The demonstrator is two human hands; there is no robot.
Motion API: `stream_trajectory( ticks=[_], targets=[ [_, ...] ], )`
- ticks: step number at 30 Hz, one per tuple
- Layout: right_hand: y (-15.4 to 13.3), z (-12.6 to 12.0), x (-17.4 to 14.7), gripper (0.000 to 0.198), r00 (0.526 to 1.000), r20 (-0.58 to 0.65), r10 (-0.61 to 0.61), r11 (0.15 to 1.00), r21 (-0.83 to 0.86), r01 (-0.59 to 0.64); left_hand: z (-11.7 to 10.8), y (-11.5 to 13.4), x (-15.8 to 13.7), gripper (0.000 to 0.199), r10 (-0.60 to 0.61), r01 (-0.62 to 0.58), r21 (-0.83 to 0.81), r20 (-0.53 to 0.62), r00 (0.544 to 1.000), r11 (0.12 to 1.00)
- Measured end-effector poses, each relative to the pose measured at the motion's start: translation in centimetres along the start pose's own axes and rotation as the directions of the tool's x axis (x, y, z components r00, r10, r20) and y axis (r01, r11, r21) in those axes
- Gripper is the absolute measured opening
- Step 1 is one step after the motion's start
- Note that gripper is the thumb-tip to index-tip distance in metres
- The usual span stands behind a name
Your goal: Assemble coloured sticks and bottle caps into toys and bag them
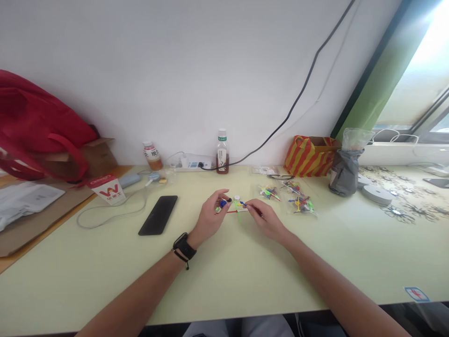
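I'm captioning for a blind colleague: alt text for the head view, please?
A person's left hand and right hand handle small colourful pieces on a pale table, the right fingers holding a blue one. A black phone lies to the left, bagged pieces to the right.

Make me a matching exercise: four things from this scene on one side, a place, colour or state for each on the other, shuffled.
Column one:
1. right hand
2. phone
3. striped bag
4. watch

Column two:
A. worn on the left wrist
B. red and yellow
C. lying flat on the table
D. holding a small blue piece

Pairs: 1-D; 2-C; 3-B; 4-A
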State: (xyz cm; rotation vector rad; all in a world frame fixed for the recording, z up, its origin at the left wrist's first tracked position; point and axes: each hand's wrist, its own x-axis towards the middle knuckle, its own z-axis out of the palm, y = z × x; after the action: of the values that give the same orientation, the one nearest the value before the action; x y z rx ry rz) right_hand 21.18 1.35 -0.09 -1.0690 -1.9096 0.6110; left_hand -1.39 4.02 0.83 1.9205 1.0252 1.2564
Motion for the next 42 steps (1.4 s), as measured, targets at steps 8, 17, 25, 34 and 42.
stream_trajectory(
  ticks=[8, 17, 25, 34, 42],
  targets=[
    [-0.4, -0.1, 0.0, 0.032, 0.995, -0.008, 0.098, 0.974, 0.204, -0.095, 1.2, -0.7, -0.5, 0.034, -0.128, 0.136, -0.276, 0.047, 0.991, 0.951],
    [-1.4, 0.7, -0.6, 0.032, 0.994, 0.104, 0.041, 0.917, 0.391, -0.078, 1.7, 0.5, -1.3, 0.043, -0.075, 0.119, -0.248, 0.182, 0.980, 0.961],
    [-1.0, 0.9, -0.5, 0.026, 0.995, 0.075, 0.059, 0.954, 0.289, -0.078, 1.5, 0.5, -1.2, 0.034, -0.043, 0.084, -0.186, 0.212, 0.976, 0.979],
    [-0.8, -0.6, -0.1, 0.034, 0.978, 0.139, 0.156, 0.921, 0.336, -0.195, 1.0, 0.2, -1.0, 0.024, 0.041, -0.017, -0.117, 0.198, 0.979, 0.993],
    [-1.1, -0.6, -0.2, 0.035, 0.977, 0.143, 0.155, 0.910, 0.365, -0.198, 1.0, 0.7, -1.1, 0.022, 0.065, -0.048, -0.077, 0.243, 0.968, 0.996]
  ],
)
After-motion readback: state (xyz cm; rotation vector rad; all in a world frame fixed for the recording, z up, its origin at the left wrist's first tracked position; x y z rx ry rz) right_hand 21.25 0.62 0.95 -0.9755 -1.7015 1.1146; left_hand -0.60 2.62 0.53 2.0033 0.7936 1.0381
